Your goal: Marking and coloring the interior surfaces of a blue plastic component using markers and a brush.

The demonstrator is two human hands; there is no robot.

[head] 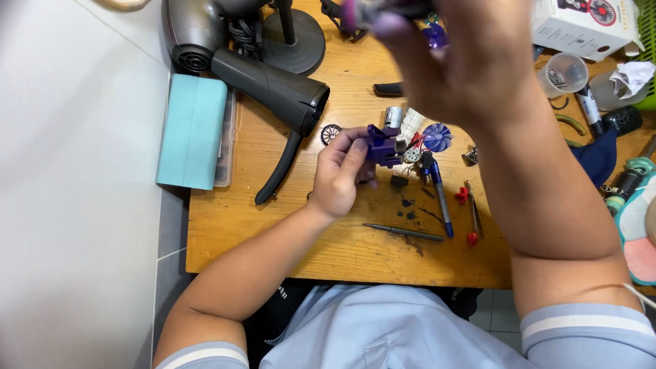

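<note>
— What does the left hand (339, 174) have?

— Its fingers grip a purple plastic housing (383, 145) just above the wooden bench (232, 219), near a small blue fan blade (436, 137).

— And the right hand (471, 61)?

— Raised close to the camera and blurred, fingers closed on a purple part (372, 15). A blue screwdriver (441, 198) lies below on the bench.
</note>
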